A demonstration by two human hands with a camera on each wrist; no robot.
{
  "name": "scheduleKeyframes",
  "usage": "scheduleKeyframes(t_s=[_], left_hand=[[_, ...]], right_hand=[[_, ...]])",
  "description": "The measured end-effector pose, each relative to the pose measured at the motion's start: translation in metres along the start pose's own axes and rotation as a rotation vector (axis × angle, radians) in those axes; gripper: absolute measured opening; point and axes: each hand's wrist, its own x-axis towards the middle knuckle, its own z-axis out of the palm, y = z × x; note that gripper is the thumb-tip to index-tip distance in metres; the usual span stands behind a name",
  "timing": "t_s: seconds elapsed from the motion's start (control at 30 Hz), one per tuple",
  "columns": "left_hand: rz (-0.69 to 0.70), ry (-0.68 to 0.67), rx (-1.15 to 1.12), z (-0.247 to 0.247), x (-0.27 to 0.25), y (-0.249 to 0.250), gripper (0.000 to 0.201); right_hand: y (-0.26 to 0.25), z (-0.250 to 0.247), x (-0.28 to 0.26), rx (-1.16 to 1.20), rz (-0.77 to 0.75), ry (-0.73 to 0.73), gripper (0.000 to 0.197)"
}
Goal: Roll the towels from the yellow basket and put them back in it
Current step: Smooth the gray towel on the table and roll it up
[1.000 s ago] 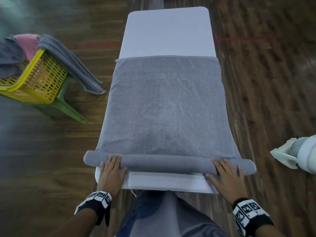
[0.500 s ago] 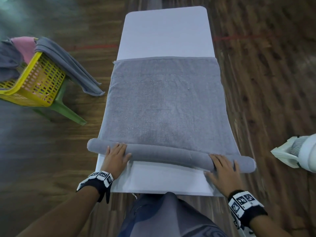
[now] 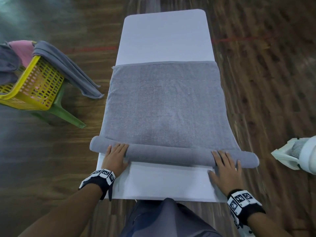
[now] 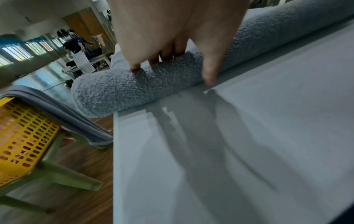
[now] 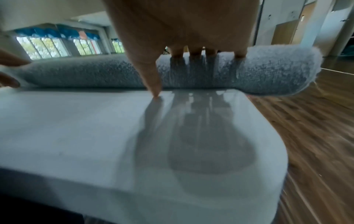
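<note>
From my head the camera looks steeply down along the white table (image 3: pixel 164 36), taking in both my hands and the yellow basket (image 3: pixel 32 86) off to my left. Each wrist camera sits low and close behind my fingers, facing forward across the tabletop. All three share the rolled edge of the grey towel (image 3: pixel 171 153); the left wrist also catches the basket.

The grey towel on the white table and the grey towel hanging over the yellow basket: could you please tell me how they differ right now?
The grey towel on the white table lies spread flat with its near end rolled; the grey towel over the yellow basket hangs in loose folds, unrolled. The left hand and right hand press on the table towel's roll; nothing touches the basket towel. The first rests on the white table, the second drapes down the yellow basket. Both are grey.
</note>
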Motion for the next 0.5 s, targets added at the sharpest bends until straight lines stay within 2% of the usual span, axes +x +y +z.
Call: scheduleKeyframes(t_s=[0.07,0.23,0.33,0.47,0.5], left_hand=[[0.028,0.012,0.051,0.0,-0.01,-0.006,0.055],[0.018,0.127,0.072,0.011,-0.037,-0.005,0.045],[0.005,0.136,0.058,0.02,-0.052,0.008,0.044],[0.034,0.141,0.044,0.02,-0.049,0.011,0.044],[0.03,0.142,0.033,0.019,-0.045,0.01,0.047]], right_hand=[[-0.007,0.004,0.001,0.026,0.016,0.017,0.075],[-0.009,0.006,0.006,0.071,-0.032,0.054,0.056],[0.008,-0.001,0.004,0.048,-0.063,0.045,0.04],[0.02,-0.021,0.017,-0.039,-0.037,-0.097,0.042],[0.02,-0.024,0.022,-0.051,-0.03,-0.092,0.046]])
